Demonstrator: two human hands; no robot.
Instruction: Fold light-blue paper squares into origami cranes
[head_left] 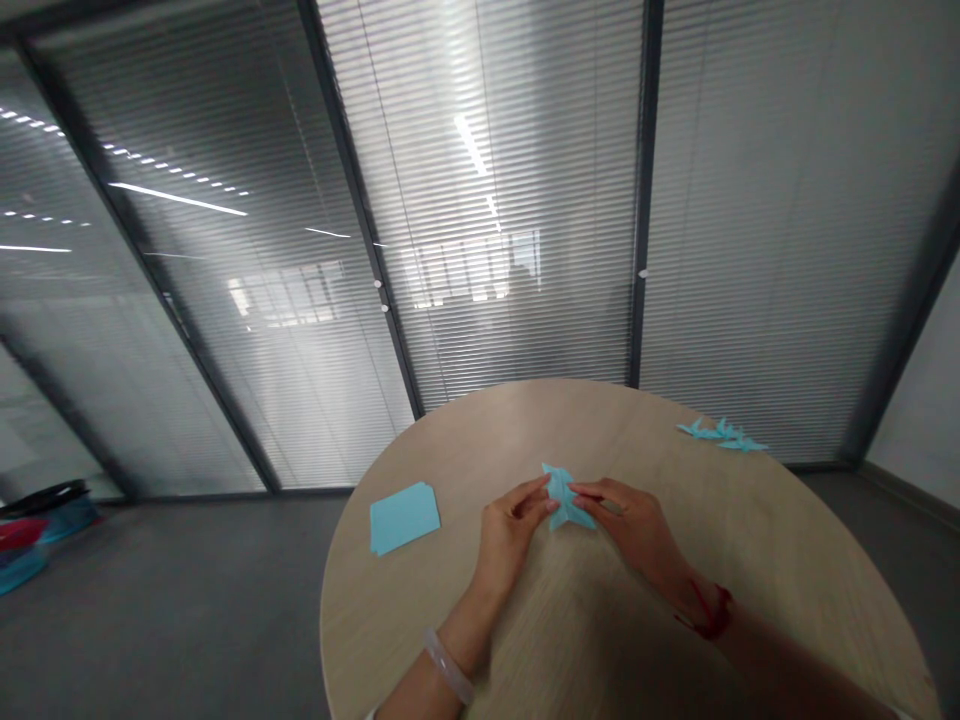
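The left hand (508, 530) is pinching the left side of a folded blue paper (561, 487) between thumb and fingers, and the right hand (637, 525) is pinching its right side the same way, so both hands are grasping it. The paper is sitting just below and right of the frame's centre, its points spreading toward top and bottom between the fingertips. A bangle (448, 667) is circling the left wrist at the bottom of the frame, and a red cord (712, 612) is circling the right wrist at lower right. Under the hands, a round wooden table (390, 620) is filling the lower middle. Blue sheets (405, 519) are lying in a stack left of the hands, while small folded figures (724, 432) are clustering near the table's edge at right. Behind, blinds (517, 200) are covering the upper frame
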